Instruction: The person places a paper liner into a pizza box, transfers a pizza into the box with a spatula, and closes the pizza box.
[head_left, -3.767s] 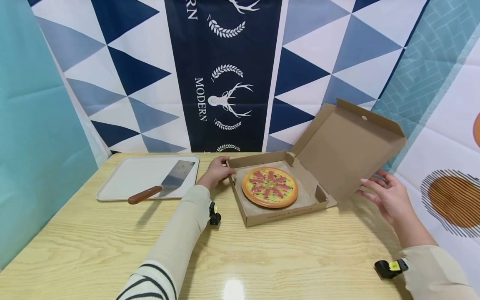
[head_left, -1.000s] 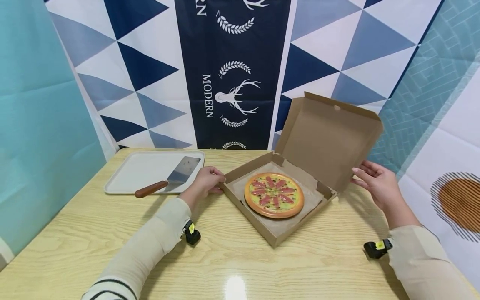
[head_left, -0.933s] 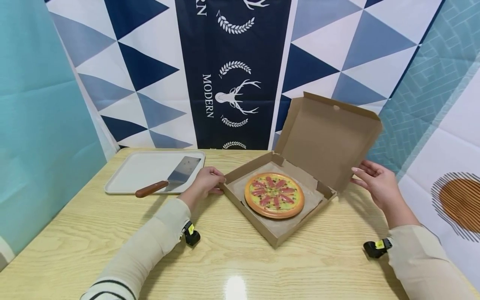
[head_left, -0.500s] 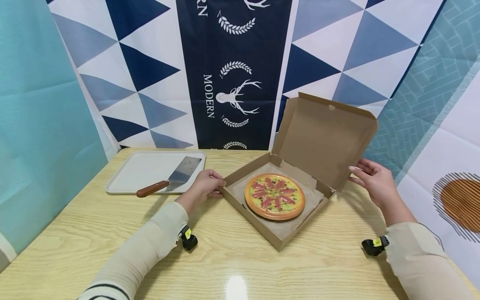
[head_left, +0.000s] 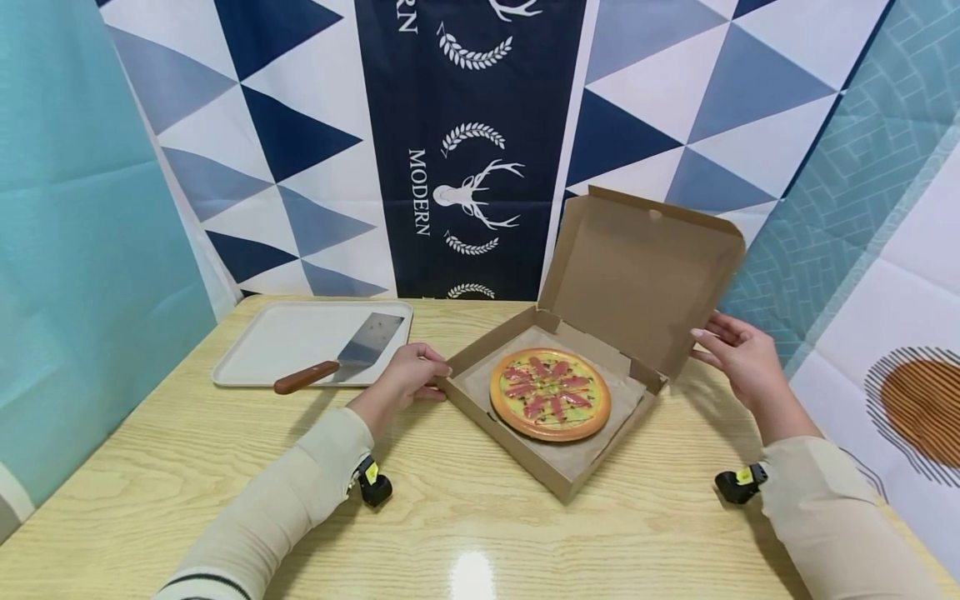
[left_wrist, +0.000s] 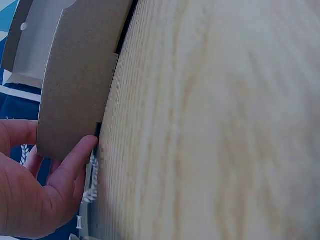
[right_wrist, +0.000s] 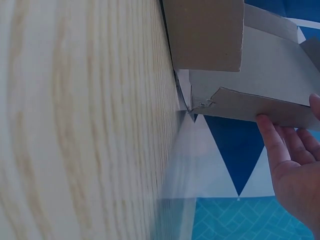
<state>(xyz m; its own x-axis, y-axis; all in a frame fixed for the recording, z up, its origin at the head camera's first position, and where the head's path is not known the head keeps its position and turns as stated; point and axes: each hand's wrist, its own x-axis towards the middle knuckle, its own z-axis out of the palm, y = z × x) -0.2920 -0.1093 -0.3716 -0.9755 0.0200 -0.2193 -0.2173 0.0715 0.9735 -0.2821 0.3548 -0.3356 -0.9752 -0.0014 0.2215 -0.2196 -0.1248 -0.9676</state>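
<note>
A brown cardboard pizza box (head_left: 504,437) sits on the table with one corner towards me, its lid (head_left: 637,279) raised at the back right. Inside, on a sheet of paper, lies a whole round pizza (head_left: 551,395) with red strips on top. My left hand (head_left: 401,377) grips the box's left corner; the left wrist view shows the thumb and fingers either side of the cardboard wall (left_wrist: 75,90). My right hand (head_left: 744,358) holds the lid's right edge, and in the right wrist view its fingertips (right_wrist: 265,122) touch the lid's side flap.
To the left, a white tray (head_left: 262,350) carries a turner (head_left: 307,377) with a wooden handle that sticks out over the tray's front rim. The wooden table (head_left: 420,517) ends at a patterned cloth backdrop (head_left: 472,100).
The box has turned so that a corner points towards me, its left side now slanting. The lid has swung upward and leftward with my right hand, still moving slightly in the last second.
</note>
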